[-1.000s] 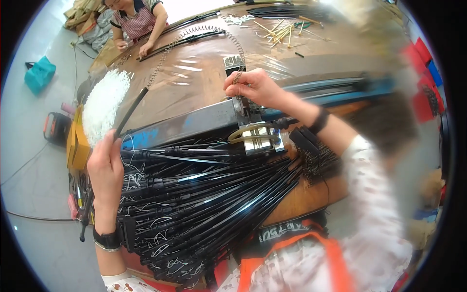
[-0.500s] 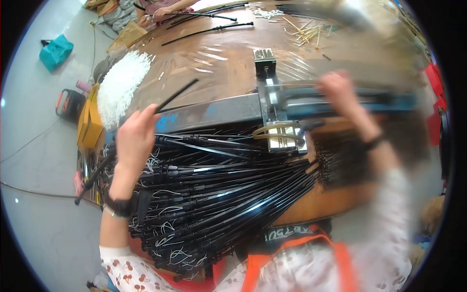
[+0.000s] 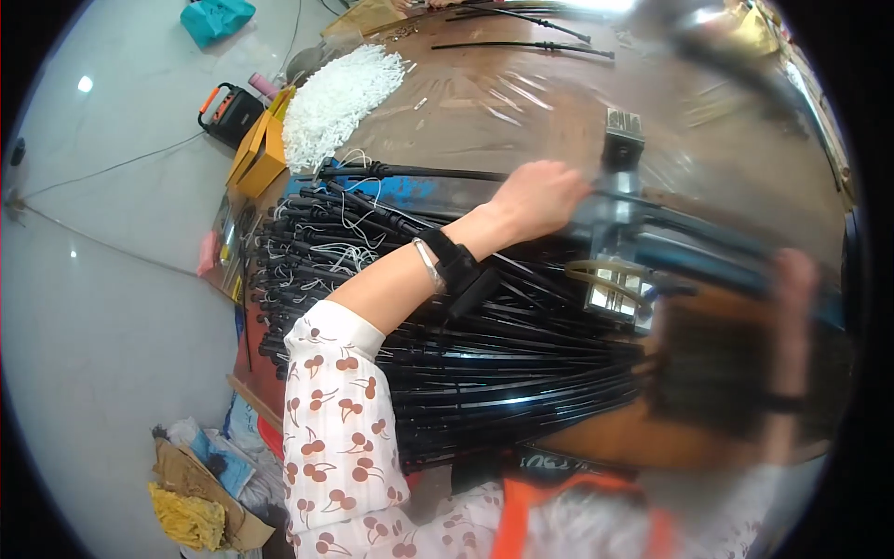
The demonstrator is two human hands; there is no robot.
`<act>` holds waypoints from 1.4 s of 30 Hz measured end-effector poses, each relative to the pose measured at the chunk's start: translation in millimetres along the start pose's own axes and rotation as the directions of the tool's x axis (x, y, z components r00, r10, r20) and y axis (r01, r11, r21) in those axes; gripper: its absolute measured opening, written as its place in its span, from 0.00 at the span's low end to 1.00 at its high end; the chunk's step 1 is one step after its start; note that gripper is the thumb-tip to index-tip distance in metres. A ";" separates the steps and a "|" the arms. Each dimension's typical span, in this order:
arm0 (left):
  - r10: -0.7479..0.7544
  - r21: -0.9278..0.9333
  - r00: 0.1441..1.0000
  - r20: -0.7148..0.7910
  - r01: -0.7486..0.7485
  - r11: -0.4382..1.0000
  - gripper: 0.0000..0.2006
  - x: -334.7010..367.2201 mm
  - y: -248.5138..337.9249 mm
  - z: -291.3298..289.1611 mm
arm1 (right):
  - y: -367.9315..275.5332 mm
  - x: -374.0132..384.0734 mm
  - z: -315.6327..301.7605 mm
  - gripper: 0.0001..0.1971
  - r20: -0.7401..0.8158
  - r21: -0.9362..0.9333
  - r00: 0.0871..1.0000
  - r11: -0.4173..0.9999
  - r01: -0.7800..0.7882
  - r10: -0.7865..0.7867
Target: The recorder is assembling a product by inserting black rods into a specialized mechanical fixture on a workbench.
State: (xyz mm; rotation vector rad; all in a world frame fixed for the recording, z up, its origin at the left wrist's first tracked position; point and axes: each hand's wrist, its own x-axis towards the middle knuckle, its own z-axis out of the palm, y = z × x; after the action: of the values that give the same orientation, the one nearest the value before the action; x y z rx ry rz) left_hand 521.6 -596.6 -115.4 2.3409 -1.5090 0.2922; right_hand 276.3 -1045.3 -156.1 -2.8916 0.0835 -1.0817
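Note:
My left hand (image 3: 542, 197) is closed around a slim black rod (image 3: 438, 173) beside the metal fixture. The rod lies along the blue-grey metal beam (image 3: 400, 191), with a jointed end and thin white cord at its left. To the right, the fixture (image 3: 622, 154), an upright with a block on top, crosses the beam. My right hand (image 3: 796, 275) is smeared by motion near the beam's right part, and its fingers cannot be made out. Below my left forearm, a large bundle of black rods (image 3: 503, 359) with white cords fans out toward the left.
A heap of small white pieces (image 3: 340, 98) lies at the table's far left, next to a yellow box (image 3: 258, 154). Several black rods (image 3: 521, 47) lie at the back. A black box (image 3: 231, 114) with an orange handle stands on the floor, and crumpled sacks (image 3: 209, 484) lie lower left.
My left hand has moved right, up to the fixture, and the black rod now lies along the beam. My right hand has moved right and lower. The view has shifted left.

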 end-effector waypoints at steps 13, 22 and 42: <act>-0.060 -0.125 0.996 -0.066 0.051 0.991 0.11 -2.0 1.4 12.0 | -47.5 0.7 -10.5 0.16 -0.024 -0.066 0.989 0.988 0.141 -0.143; -0.126 -0.002 0.992 0.023 0.127 0.992 0.11 11.2 12.4 10.8 | -152.7 -24.1 -29.0 0.17 0.118 0.165 0.988 0.983 0.084 -0.104; 0.286 0.295 0.955 -0.076 -0.252 0.922 0.05 12.7 -3.2 6.9 | -156.1 -29.4 9.1 0.24 0.465 0.501 0.855 0.864 -0.040 -0.229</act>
State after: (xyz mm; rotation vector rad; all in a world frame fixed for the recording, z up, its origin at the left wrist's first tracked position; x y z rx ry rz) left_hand 529.7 -608.7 -117.8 2.2655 -1.8346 0.7480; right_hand 265.1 -887.3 -171.4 -2.5994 -0.3234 -0.2343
